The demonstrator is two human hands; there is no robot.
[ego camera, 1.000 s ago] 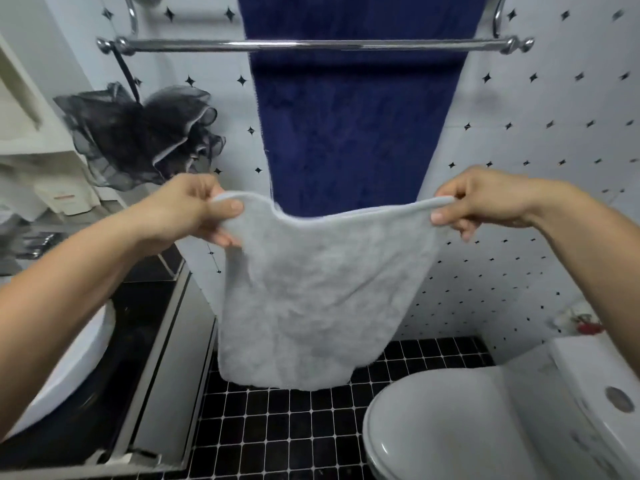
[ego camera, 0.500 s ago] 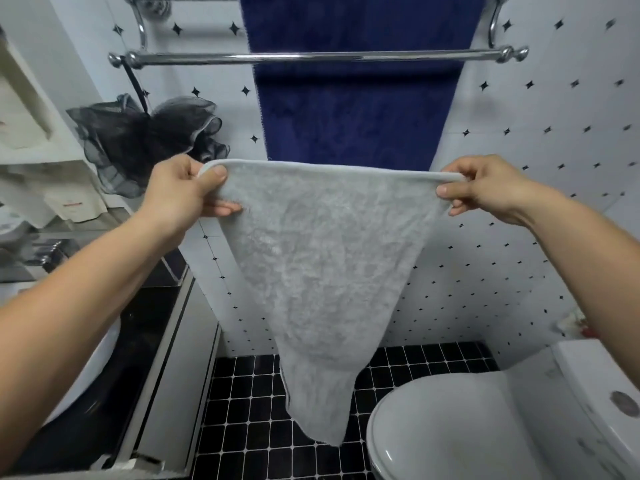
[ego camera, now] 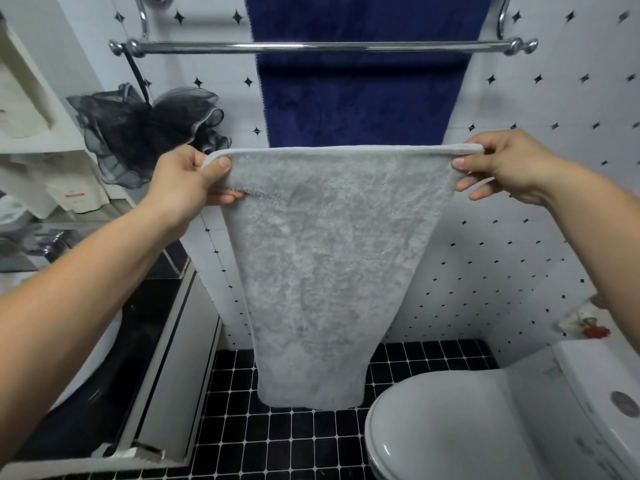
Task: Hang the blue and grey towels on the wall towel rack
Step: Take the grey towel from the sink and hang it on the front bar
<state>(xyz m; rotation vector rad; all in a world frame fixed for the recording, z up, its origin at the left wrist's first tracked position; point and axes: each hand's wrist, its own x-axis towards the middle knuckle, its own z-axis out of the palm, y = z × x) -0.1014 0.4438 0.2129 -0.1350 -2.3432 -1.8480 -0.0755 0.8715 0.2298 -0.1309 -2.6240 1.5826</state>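
A white tiled wall (ego camera: 554, 237) dotted with small black diamonds is seen at the far side, and a floor of black square tiles (ego camera: 277, 445) lies below it. The grey towel (ego camera: 329, 271) is held spread flat in the middle of the view, in front of the wall and below the rack, its top edge pulled taut and level and its lower end hanging free above the floor. The blue towel (ego camera: 360, 91) is already draped on the wall towel rack, hanging behind the chrome front bar (ego camera: 311, 47) and directly behind the grey towel's top edge. A white toilet (ego camera: 485, 427) with its lid down is seen at the near right. A dark vanity counter with a white basin (ego camera: 114, 341) is seen at the near left. A black mesh bath sponge (ego camera: 145, 133) is hung by a cord from the left end of the bar. The left hand (ego camera: 187, 181) is closed on the grey towel's top left corner, thumb pressed on the near face. The right hand (ego camera: 502, 164) is pinched on the top right corner, with the lower fingers loosely extended.
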